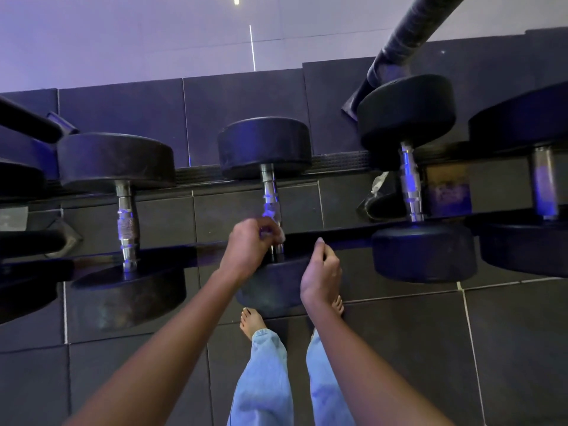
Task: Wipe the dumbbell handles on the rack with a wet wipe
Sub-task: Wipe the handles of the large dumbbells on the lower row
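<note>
Several dumbbells [116, 161] lie across the rack [184, 252]. Left grip [249, 244] is clenched round the middle dumbbell's handle [268, 182], low near the front head. The wet wipe [272, 210] is pinched against the metal and shows above the fingers. Right grip [321, 276] is loosely curled, holding nothing, just beside the rack's front edge.

Gym, rubber dumbbells [264, 146] on a rack [347, 236]

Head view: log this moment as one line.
left hand: grips wet wipe round middle dumbbell handle | right hand: loosely curled, empty, beside it
</note>
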